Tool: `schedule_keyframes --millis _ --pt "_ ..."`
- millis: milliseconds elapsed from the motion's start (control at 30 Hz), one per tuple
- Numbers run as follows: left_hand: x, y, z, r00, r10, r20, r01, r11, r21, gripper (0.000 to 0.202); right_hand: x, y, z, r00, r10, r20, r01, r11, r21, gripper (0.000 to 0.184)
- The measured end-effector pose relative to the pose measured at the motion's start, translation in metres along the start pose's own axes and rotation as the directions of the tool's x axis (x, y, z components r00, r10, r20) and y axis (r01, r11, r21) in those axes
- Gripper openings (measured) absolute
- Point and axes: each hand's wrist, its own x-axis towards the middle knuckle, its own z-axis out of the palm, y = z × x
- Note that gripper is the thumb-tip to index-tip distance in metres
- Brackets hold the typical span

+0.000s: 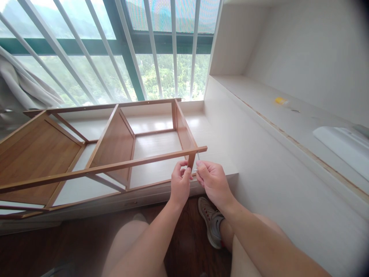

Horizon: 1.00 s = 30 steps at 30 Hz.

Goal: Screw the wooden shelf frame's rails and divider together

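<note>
A bamboo shelf frame [115, 146] lies on its side on the white window seat [213, 150], its long rail [138, 161] running toward me. My left hand [180, 184] pinches the end of a short post at the frame's right corner. My right hand [213, 182] is closed beside it around a thin metal hex key [198, 157] that sticks up next to that corner. Both hands nearly touch each other.
Window bars and a curtain [25, 88] stand behind the frame. A white ledge [276, 115] on the right carries a small yellow item [280, 100] and a white object [343, 144]. My knees and a shoe [211, 221] are over the dark wood floor.
</note>
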Motion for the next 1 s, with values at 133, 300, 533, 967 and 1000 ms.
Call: schedule_keyframes --millis 133,300,533,967,1000 --pt "0.0 -0.002 0.0 1.0 -0.014 0.0 0.014 1.0 -0.013 0.025 0.0 0.003 0.001 0.998 0.051 0.023 -0.054 0.992 0.116 0.049" --pt "-0.001 0.001 0.0 0.999 -0.037 -0.013 0.037 0.999 -0.019 0.028 -0.004 -0.004 0.004 0.964 0.155 0.217 -0.254 0.779 0.573 0.044" --pt "-0.003 0.008 0.0 1.0 -0.024 -0.01 0.024 0.999 0.024 0.026 -0.012 -0.012 0.007 0.924 0.15 0.35 -0.381 0.385 0.84 0.042" --pt "0.0 0.002 0.001 1.0 -0.017 -0.02 0.017 1.0 0.002 0.024 -0.012 -0.003 0.009 0.974 0.141 0.178 -0.218 0.797 0.564 0.045" --pt "0.0 0.0 0.001 1.0 -0.016 -0.02 0.016 1.0 0.006 0.025 -0.01 0.001 0.008 0.983 0.138 0.121 -0.18 0.849 0.497 0.047"
